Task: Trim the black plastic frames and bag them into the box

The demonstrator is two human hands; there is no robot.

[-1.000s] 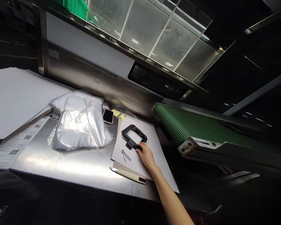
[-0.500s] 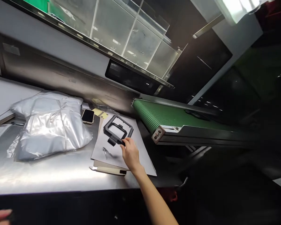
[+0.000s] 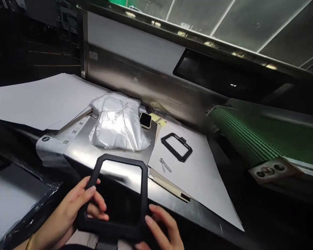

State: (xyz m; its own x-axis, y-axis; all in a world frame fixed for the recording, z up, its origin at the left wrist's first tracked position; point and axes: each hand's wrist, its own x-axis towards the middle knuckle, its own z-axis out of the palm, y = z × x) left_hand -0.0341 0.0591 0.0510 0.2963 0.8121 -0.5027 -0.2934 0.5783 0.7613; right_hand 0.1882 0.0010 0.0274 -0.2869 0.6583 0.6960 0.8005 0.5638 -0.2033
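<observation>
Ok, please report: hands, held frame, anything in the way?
Left hand grips black frame by left side; right hand at right edge, grip unclear. Frame held off table. Nothing blocking seen; second frame lies apart on white sheet.

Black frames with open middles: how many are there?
2: one black frame held between the left hand and the right hand, the other frame lying on the white sheet. A dark shape at lower left is too unclear to count.

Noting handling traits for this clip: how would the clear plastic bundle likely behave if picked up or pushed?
The bundle would probably sag, as its surface is creased and outline uneven. Its glossy film suggests it may be slippery. Lying low and broad on the metal table, it seems unlikely to roll or tip.
</observation>
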